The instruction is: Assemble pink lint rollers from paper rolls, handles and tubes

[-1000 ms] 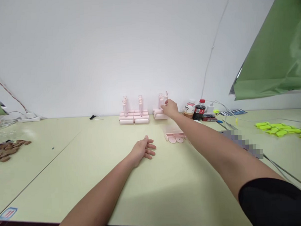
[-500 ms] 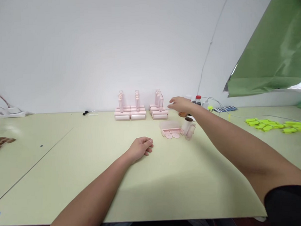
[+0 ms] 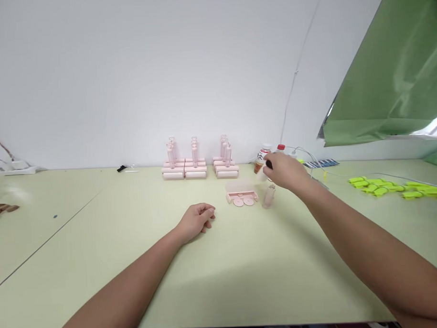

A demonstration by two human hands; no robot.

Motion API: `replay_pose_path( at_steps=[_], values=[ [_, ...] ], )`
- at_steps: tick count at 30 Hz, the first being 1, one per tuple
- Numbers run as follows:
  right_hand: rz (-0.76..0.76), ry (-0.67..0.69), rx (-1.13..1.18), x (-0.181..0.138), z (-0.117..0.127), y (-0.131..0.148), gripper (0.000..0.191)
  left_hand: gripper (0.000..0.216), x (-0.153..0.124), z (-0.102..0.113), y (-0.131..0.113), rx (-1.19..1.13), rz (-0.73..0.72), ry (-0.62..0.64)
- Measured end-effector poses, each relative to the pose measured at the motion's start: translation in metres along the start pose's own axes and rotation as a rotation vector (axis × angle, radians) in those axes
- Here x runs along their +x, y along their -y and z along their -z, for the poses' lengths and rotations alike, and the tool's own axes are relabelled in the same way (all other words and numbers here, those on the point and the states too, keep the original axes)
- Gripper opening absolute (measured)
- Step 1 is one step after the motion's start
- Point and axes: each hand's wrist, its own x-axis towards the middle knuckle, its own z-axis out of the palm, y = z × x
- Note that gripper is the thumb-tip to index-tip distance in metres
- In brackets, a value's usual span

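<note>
My left hand (image 3: 196, 221) rests on the table with its fingers loosely curled and nothing visible in them. My right hand (image 3: 285, 169) is closed round the top of a white paper roll (image 3: 263, 174) with a dark hollow core, lifted and tilted. To the left of it lies an open pink plastic case (image 3: 241, 197) with a clear lid. Two round pink discs (image 3: 243, 202) lie at the case's front edge. Nearer to me than the roll, a translucent pink handle piece (image 3: 269, 196) stands on the table, slightly tilted.
Several pink roller sets (image 3: 195, 169) with upright handles stand in rows by the wall. A drink bottle (image 3: 263, 155) and a red-capped bottle (image 3: 280, 147) are behind my right hand. Neon yellow pieces (image 3: 394, 185) lie to the right, brown pieces (image 3: 1, 210) far left.
My right hand has come down from above the table and closed on the paper roll, which has left its spot beside the handle piece. My left hand stays resting on the table.
</note>
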Motion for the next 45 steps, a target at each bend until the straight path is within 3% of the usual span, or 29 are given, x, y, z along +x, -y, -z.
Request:
replay_pose_path(
  at_steps=[2, 4, 5, 7, 9, 11, 13, 15, 17, 19, 23, 31, 34, 38, 41, 45],
  values=[
    [0.098, -0.272, 0.127, -0.026, 0.006, 0.016, 0.032, 0.044, -0.004, -0.004, -0.004, -0.057, -0.025, 0.007],
    [0.288, -0.400, 0.318, -0.060, 0.001, 0.038, 0.030, 0.055, -0.009, -0.011, -0.009, -0.199, -0.053, 0.091],
    [0.410, -0.403, 0.415, -0.078, -0.007, 0.049, 0.026, 0.059, -0.012, -0.016, -0.012, -0.295, -0.071, 0.144],
    [0.696, -0.277, 0.552, -0.106, -0.028, 0.068, 0.022, 0.062, -0.016, -0.022, -0.015, -0.453, -0.102, 0.188],
    [0.897, -0.054, 0.623, -0.120, -0.051, 0.077, 0.026, 0.056, -0.016, -0.024, -0.015, -0.469, -0.103, 0.096],
    [0.794, 0.011, 0.643, -0.118, -0.070, 0.073, 0.031, 0.047, -0.013, -0.021, -0.012, -0.337, -0.085, -0.067],
    [0.555, 0.035, 0.533, -0.105, -0.081, 0.062, 0.029, 0.044, -0.008, -0.015, -0.009, -0.180, -0.073, -0.165],
    [0.384, 0.134, 0.391, -0.091, -0.087, 0.050, 0.026, 0.042, -0.004, -0.009, -0.007, -0.083, -0.075, -0.187],
    [0.330, 0.235, 0.285, -0.082, -0.088, 0.044, 0.023, 0.041, -0.004, -0.007, -0.006, -0.008, -0.092, -0.162],
    [0.327, 0.284, 0.242, -0.082, -0.087, 0.043, 0.020, 0.040, -0.006, -0.007, -0.006, 0.109, -0.141, -0.130],
    [0.313, 0.248, 0.317, -0.089, -0.089, 0.050, 0.017, 0.042, -0.011, -0.009, -0.009, 0.328, -0.252, -0.065],
    [0.363, 0.257, 0.420, -0.085, -0.100, 0.048, 0.008, 0.049, -0.012, -0.009, -0.010, 0.352, -0.262, -0.014],
    [0.330, 0.200, 0.569, -0.087, -0.098, 0.049, 0.008, 0.049, -0.013, -0.009, -0.010, 0.348, -0.266, -0.002],
    [0.232, 0.064, 0.965, -0.092, -0.092, 0.051, 0.020, 0.049, -0.013, -0.009, -0.010, 0.345, -0.280, 0.008],
    [0.294, -0.004, 1.155, -0.096, -0.089, 0.053, 0.021, 0.048, -0.013, -0.010, -0.009, 0.343, -0.305, 0.054],
    [0.400, 0.019, 1.199, -0.103, -0.089, 0.056, 0.016, 0.049, -0.015, -0.011, -0.009, 0.356, -0.345, 0.128]
  ],
)
